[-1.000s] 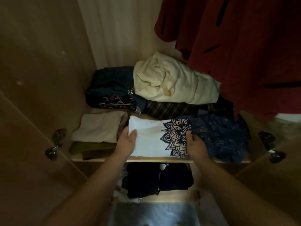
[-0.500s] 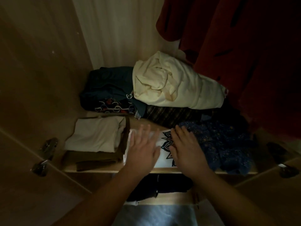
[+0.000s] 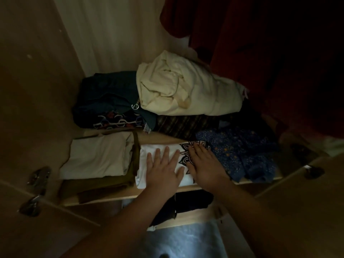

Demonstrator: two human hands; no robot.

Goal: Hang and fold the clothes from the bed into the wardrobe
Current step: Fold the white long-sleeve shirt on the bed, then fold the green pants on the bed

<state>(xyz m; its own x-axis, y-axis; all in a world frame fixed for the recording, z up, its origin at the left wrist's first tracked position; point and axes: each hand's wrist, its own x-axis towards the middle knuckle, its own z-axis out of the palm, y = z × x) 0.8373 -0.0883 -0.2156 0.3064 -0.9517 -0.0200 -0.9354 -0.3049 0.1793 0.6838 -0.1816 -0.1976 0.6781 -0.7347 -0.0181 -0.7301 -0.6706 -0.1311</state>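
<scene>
Shirt (image 3: 143,169), white, folded into a flat rectangle with a dark mandala print, lies at the front edge of the wardrobe shelf (image 3: 104,199). Left hand (image 3: 163,171) and right hand (image 3: 202,162) rest flat on it, fingers straight and spread, gripping nothing; they cover most of the print. Dark clothes (image 3: 193,201) on a lower shelf are partly hidden by the forearms. A smooth beige stack (image 3: 96,157) lies just left of the shirt, crumpled blue floral cloth (image 3: 242,155) just right. Bare board separates the shirt from the rear piles, topped by a soft cream bundle (image 3: 186,90). A red garment (image 3: 260,43) hangs above, cut off by the frame.
</scene>
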